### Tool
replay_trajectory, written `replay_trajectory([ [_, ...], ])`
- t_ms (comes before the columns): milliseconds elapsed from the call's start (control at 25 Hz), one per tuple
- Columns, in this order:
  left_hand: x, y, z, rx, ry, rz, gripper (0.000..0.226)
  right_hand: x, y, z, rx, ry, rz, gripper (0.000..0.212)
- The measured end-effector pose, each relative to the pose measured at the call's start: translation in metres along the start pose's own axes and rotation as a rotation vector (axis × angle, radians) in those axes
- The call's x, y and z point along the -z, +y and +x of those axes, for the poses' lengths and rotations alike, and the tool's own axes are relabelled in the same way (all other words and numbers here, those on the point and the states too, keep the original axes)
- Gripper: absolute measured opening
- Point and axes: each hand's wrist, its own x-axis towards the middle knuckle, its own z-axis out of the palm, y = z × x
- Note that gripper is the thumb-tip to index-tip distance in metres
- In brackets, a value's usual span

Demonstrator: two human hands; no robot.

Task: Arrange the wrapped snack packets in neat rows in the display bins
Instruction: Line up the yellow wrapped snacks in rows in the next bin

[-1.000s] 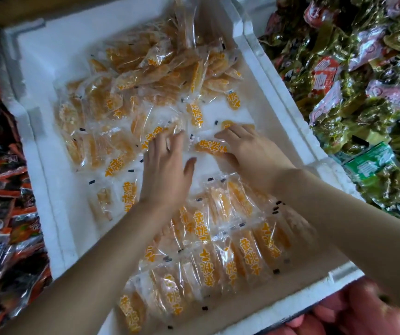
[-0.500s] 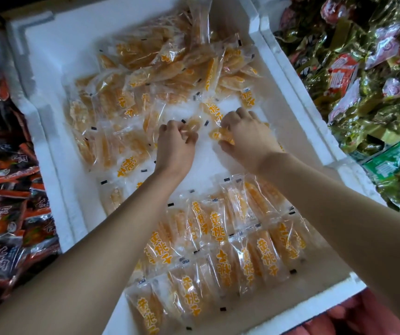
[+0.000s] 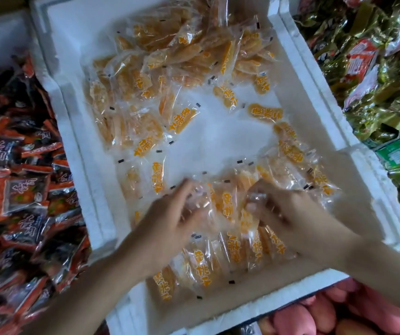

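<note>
White foam bin (image 3: 314, 97): roughly a third arranged. Along its near wall, two overlapped packet rows (image 3: 230, 250) laid. Toward its far wall, loose heap (image 3: 170, 56) unsorted. Over the rows, left hand (image 3: 170, 221) and right hand (image 3: 298, 218), fingers curled, each apparently pinching a packet; blurred.

Carrier: white foam display bin (image 3: 314, 97), square, thick-rimmed. On its floor lie clear-wrapped orange snack packets (image 3: 170, 56): a loose overlapping heap at the far end, side-by-side rows (image 3: 230, 252) at the near end, and strays along the left and right walls. The middle of the floor (image 3: 218, 141) shows white. One packet (image 3: 265, 112) lies apart, right of centre.
</note>
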Motion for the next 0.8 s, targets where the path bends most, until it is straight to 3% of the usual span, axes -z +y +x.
replay_trajectory([
  [120,-0.030,-0.026,-0.011,-0.017,-0.212,0.253,0.019,-0.036,0.019,-0.002,0.012,-0.121,-0.092,0.010],
  [360,-0.047,-0.039,-0.012,-0.161,-0.167,0.388,0.042,-0.051,0.028,0.001,0.018,-0.057,-0.130,0.004],
  [480,-0.046,-0.035,-0.017,-0.196,-0.156,0.478,0.043,-0.049,0.023,-0.002,0.073,-0.074,-0.248,0.008],
  [600,-0.044,-0.038,-0.017,-0.252,-0.050,0.479,0.039,-0.042,0.022,-0.004,0.243,-0.018,-0.543,0.021],
  [800,-0.008,-0.041,0.025,-0.216,0.334,0.424,0.031,-0.022,0.006,0.046,0.389,0.188,-0.551,0.028],
])
